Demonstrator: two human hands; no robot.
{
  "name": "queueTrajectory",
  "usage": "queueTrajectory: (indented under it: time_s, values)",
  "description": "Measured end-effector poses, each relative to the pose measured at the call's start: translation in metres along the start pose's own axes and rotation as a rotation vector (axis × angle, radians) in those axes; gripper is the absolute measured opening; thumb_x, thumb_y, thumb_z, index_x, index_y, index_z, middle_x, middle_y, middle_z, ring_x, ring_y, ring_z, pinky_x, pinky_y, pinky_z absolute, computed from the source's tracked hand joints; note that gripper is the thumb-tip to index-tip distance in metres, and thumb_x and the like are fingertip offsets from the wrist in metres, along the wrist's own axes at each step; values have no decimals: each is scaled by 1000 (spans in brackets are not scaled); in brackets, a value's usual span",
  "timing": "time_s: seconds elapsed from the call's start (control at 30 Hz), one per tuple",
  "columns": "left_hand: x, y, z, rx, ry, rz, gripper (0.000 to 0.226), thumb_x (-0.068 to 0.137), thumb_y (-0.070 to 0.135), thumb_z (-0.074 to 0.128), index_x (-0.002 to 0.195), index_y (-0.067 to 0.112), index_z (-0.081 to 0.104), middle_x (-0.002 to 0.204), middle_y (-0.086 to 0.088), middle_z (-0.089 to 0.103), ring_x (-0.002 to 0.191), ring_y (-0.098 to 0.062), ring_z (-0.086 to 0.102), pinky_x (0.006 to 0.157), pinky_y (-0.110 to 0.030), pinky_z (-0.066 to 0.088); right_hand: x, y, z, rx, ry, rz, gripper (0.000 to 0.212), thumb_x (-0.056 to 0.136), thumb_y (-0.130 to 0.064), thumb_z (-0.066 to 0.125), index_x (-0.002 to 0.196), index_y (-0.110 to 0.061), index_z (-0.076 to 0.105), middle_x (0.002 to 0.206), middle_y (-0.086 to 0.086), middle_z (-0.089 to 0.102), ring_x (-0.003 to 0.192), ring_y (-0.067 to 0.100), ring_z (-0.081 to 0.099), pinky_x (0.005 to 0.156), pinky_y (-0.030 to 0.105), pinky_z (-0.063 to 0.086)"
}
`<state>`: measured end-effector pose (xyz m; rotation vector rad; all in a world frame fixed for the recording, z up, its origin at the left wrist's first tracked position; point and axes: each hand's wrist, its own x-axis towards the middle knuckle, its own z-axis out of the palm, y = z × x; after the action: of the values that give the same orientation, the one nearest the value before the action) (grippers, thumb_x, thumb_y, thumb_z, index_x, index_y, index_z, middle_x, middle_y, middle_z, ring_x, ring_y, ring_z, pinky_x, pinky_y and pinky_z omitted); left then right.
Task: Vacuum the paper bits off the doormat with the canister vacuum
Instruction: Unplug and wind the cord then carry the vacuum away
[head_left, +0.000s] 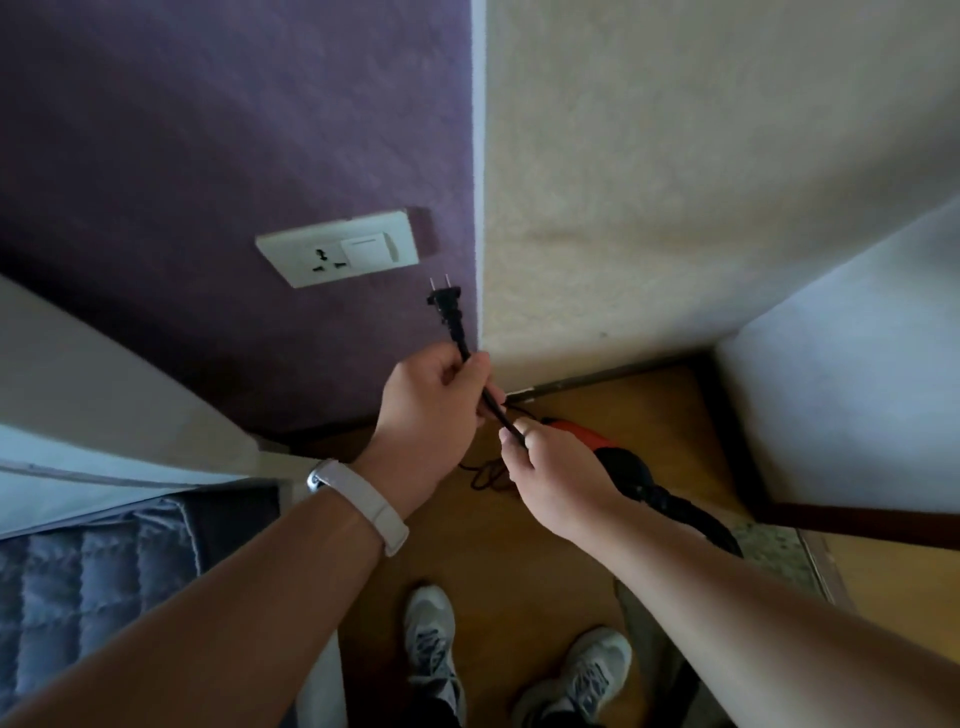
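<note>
The left hand (431, 410) is clenched round the thin black power cord (493, 405) just below its two-pin plug (445, 306), which is near the white wall socket plate (337, 249) but apart from it. The right hand (550, 473) pinches the cord lower down, hiding much of the orange-and-black canister vacuum (623, 462) on the floor.

Rough textured wall (208, 130), glossy wooden floor (597, 410).

Clear stretch of purple wall (208, 130) is lying open between plug (445, 309) and socket (323, 258). Wall corner (478, 156) is running just right of the plug, cutting room on that side, and the switch (366, 248) is sitting right beside the socket holes. Low down, vacuum (621, 462) and loose cord (485, 478) are crowding the floor (597, 400) by the corner, and the mattress (78, 597) is boxing in the left.
</note>
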<state>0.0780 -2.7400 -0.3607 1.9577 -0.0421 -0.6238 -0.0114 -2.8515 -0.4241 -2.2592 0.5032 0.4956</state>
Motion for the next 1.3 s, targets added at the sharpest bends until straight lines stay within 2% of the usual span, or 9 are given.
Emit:
queueTrajectory:
  time_s: [0.23, 0.3, 0.4, 0.47, 0.6, 0.77, 1.1, 1.2, 1.3]
  values:
    - [-6, 35, 42, -223, -86, 43, 35, 107, 19, 42, 75, 12, 54, 58, -3, 57, 58, -19, 61, 64, -35, 52, -21, 67, -20, 261, 26, 175, 27, 105, -31, 42, 92, -15, 59, 88, 20, 69, 47, 13, 44, 48, 32, 35]
    - [-2, 42, 45, -233, -80, 80, 35, 107, 17, 40, 75, 11, 53, 56, -3, 46, 50, -18, 49, 56, -30, 43, -32, 88, -26, 261, 16, 214, 26, 104, -32, 45, 98, -11, 60, 86, 20, 69, 50, 14, 47, 48, 30, 35]
    - [8, 50, 48, -228, -46, 121, 31, 107, 16, 39, 81, 12, 56, 51, 3, 37, 46, -13, 35, 48, -28, 29, -49, 123, -36, 239, -12, 268, 20, 103, -31, 49, 123, -32, 53, 59, -2, 57, 37, 4, 41, 39, 20, 31]
    - [13, 51, 47, -6, -16, 234, 29, 106, 18, 41, 85, 17, 61, 51, 4, 39, 45, -10, 34, 48, -28, 28, -63, 149, -44, 202, -7, 330, 28, 103, -32, 49, 128, -24, 58, 55, -6, 51, 34, 3, 37, 34, 17, 25]
    - [18, 37, 48, 745, -164, 554, 23, 104, 28, 44, 106, 21, 66, 64, -5, 61, 55, -14, 56, 55, -36, 50, -91, 200, -59, 221, 45, 486, 28, 100, -37, 54, 93, -14, 67, 56, -3, 53, 42, 10, 44, 40, 22, 30]
    - [29, 17, 68, 1027, -198, 574, 34, 105, 34, 39, 120, 16, 62, 85, -11, 70, 75, -33, 62, 64, -41, 52, -122, 241, -74, 232, 111, 598, 20, 93, -30, 62, 77, -17, 61, 56, -1, 55, 44, 13, 45, 43, 27, 33]
    - [-3, 18, 191, 991, -546, 531, 38, 98, 57, 36, 82, 27, 54, 77, 4, 54, 75, -20, 54, 61, -36, 38, -129, 251, -101, 476, 273, 487, 31, 87, -20, 59, 63, -12, 42, 54, 4, 38, 51, 20, 36, 53, 33, 26]
    - [-15, 19, 219, 788, -714, 422, 76, 77, 86, 33, 95, 19, 63, 76, -1, 55, 70, -17, 52, 66, -39, 40, -128, 255, -108, 480, 250, 488, 30, 89, -22, 58, 64, -14, 44, 53, 1, 40, 48, 17, 37, 51, 31, 30]
    - [-20, 14, 237, 484, -878, 239, 93, 70, 87, 48, 112, 5, 61, 88, -6, 55, 80, -15, 54, 76, -36, 43, -124, 265, -106, 442, 212, 509, 28, 90, -23, 55, 66, -15, 44, 54, 1, 40, 46, 16, 34, 48, 30, 28]
